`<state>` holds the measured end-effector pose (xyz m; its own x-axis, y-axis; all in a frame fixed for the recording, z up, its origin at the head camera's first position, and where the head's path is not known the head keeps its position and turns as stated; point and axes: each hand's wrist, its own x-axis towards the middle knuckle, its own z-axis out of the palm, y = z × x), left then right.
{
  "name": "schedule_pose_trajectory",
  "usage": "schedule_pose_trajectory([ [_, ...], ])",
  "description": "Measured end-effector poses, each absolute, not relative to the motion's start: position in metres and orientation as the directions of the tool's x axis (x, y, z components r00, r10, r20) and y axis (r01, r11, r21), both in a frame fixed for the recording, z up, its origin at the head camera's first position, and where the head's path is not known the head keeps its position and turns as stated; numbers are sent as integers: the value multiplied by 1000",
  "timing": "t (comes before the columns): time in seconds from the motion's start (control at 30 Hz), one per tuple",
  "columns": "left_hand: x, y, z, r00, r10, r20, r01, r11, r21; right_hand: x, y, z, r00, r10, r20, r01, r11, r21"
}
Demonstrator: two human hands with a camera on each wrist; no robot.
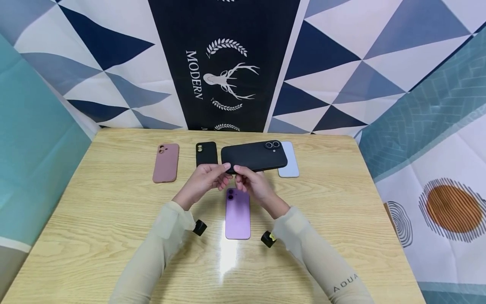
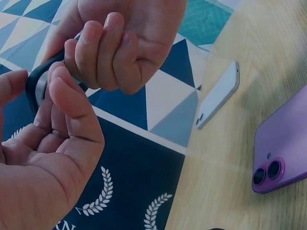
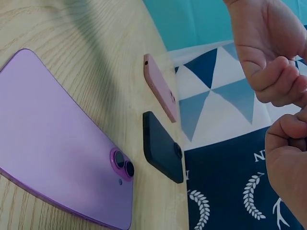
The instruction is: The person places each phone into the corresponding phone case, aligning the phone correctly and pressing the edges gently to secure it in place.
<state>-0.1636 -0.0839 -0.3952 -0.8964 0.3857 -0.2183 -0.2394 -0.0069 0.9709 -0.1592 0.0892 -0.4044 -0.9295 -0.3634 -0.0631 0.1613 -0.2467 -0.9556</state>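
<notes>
In the head view, a black-cased phone [image 1: 248, 157] is held up over the far part of the table, its two-lens back facing up. My left hand [image 1: 206, 179] grips its near edge toward the left end, thumb on top. Beside it my right hand [image 1: 257, 185] pinches the same edge, thumb on top and fingers curled beneath. A grey edge shows inside the dark case [image 2: 32, 88] in the left wrist view. Below the hands a purple phone [image 1: 238, 217] lies on the table, camera end away from me. The right wrist view leaves the held phone hidden.
Along the table's [image 1: 95, 219] far side lie a pink phone case [image 1: 166, 164], a smaller black phone case [image 1: 206, 153] and a pale blue-white phone [image 1: 291, 162], partly covered by the held phone. A patterned cloth [image 1: 228, 105] hangs behind the far edge.
</notes>
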Motion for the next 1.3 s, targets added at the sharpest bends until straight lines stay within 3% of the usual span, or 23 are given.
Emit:
schedule_pose_trajectory([
  [0.53,-160,-85,-395,-923,377,-71,-94,-43,995,-159,86,-399,-909,-406,-89,226,-301,-927],
  [0.73,-161,-82,-393,-915,388,-112,-159,-92,983,-160,88,-397,-906,-418,-63,204,-302,-931],
  [1.0,-163,-83,-393,-908,399,-129,-252,-272,929,-158,90,-399,-878,-475,-60,200,-250,-947],
  [1.3,-161,-84,-394,-920,371,-123,-253,-325,911,-162,93,-398,-883,-470,-9,151,-265,-952],
])
